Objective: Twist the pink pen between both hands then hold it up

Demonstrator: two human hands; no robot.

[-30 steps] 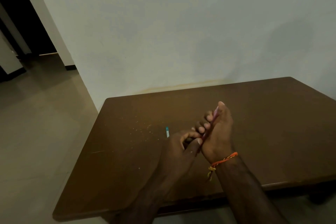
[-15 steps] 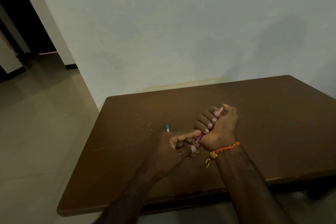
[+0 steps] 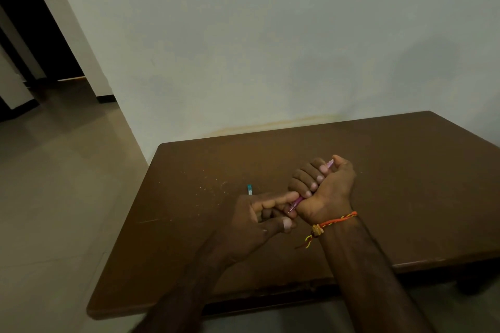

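My right hand [image 3: 324, 186] grips a pink pen [image 3: 295, 202] in a full fist above the brown table [image 3: 405, 170]; the pen's top end pokes out by the thumb and its tip end sticks out below the fist. My left hand [image 3: 259, 220] is at the pen's lower end, forefinger and thumb curled around the tip. An orange and yellow thread band is tied round my right wrist. A small teal and white piece [image 3: 249, 190] lies on the table just left of my left hand.
Fine crumbs or shavings [image 3: 211, 186] are scattered on the table's left half. A pale wall stands right behind the table. Tiled floor [image 3: 54, 197] stretches to the left, with a dark doorway at the far left.
My right hand's fingers have closed from a loose hold into a full fist round the pen. My left forefinger has stretched toward the pen's tip. Both hands have shifted slightly away from me.
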